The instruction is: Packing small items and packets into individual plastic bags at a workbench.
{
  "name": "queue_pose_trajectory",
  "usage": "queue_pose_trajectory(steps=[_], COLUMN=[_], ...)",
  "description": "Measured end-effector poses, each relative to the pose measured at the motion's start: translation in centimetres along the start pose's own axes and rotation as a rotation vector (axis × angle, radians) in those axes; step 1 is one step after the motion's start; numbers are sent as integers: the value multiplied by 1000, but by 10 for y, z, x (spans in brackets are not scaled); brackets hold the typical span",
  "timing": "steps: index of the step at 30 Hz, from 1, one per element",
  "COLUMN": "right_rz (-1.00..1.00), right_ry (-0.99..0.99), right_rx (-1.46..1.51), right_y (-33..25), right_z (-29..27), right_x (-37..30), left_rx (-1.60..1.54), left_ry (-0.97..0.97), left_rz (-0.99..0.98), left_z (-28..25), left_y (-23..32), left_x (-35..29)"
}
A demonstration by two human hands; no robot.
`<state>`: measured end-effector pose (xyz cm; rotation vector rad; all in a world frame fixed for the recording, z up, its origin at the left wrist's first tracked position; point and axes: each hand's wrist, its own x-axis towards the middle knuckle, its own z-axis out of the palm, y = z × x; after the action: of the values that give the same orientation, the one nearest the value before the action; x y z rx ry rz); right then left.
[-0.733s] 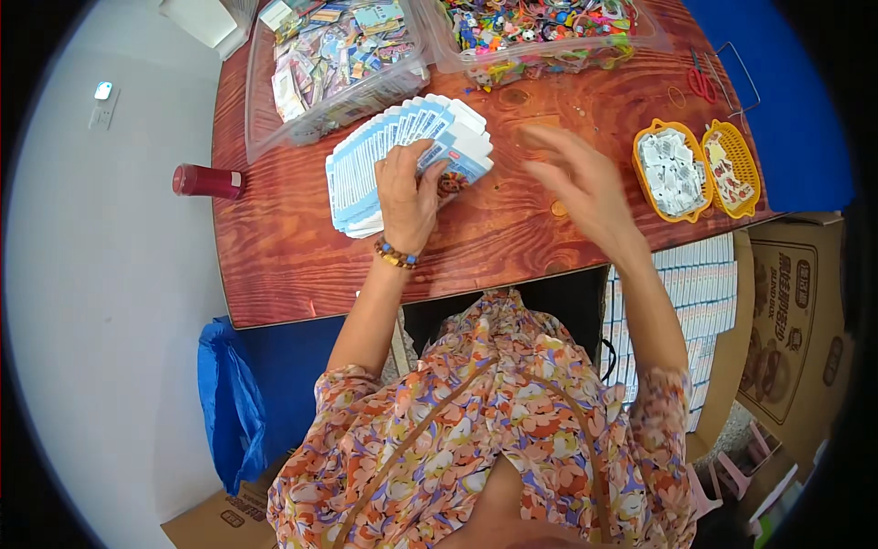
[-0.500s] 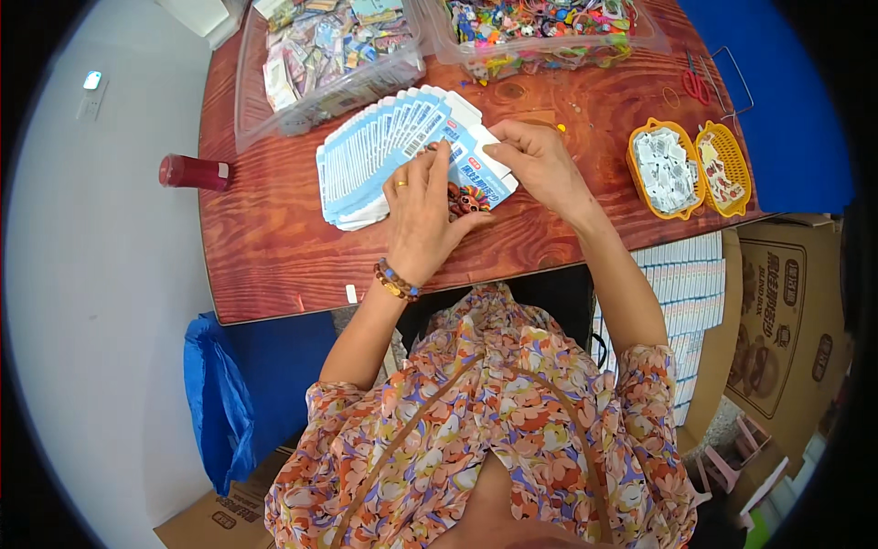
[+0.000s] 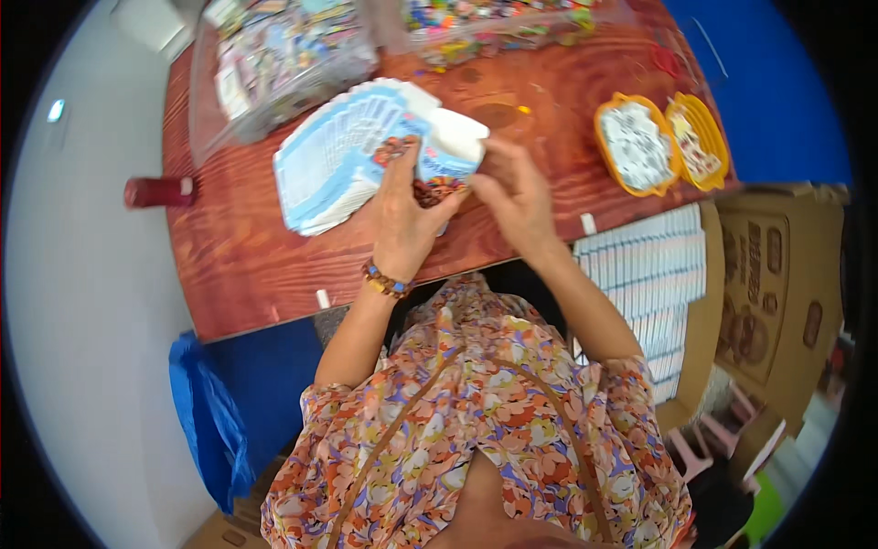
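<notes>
A small light-blue carton (image 3: 444, 166) with a cartoon picture stands opened out between my hands, its white inside showing at the top. My left hand (image 3: 402, 220) grips it from the left, thumb at the near edge and fingers on the far side. Thumb and fingers of my right hand (image 3: 519, 197) close on the carton's right side; the fingertips are slightly blurred. Just left of my left hand, a fanned stack of flat blue-and-white cartons (image 3: 329, 156) lies on the wooden table (image 3: 247, 265).
Two clear plastic bins, one with small packets (image 3: 293, 55) and one with colourful trinkets (image 3: 494, 23), stand at the back. Yellow baskets (image 3: 638, 146) hold small packets at right. A red cylinder (image 3: 160, 192) is at left. A cardboard box (image 3: 690, 320) of stacked cartons sits below the table's right edge.
The carton has gone from flat to opened out and sits in both hands, off the fanned stack. My right hand has moved down toward me. The whole view has shifted a little.
</notes>
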<state>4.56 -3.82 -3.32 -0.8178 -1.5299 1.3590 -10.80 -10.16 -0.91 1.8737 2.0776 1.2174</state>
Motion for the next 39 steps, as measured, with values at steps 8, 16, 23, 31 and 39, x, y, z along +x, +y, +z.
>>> queue_pose_trajectory(steps=[8, 16, 23, 31, 39], right_rz=[-27, -216, -30, 237, 286], right_ry=[-12, -96, -205, -183, -535], right_rx=[-47, -66, -162, 31, 23], right_y=[16, 26, 8, -24, -44], right_z=[-9, -33, -39, -61, -74], right_x=[-1, 10, 2, 16, 34], left_rx=[-630, -609, -796, -874, -848], left_ry=[-144, -382, -529, -502, -475], left_rz=[-401, -177, -449, -380, -336], left_z=[4, -2, -2, -3, -5], left_y=[6, -18, -22, 21, 14], left_x=[-14, -12, -12, -7, -13])
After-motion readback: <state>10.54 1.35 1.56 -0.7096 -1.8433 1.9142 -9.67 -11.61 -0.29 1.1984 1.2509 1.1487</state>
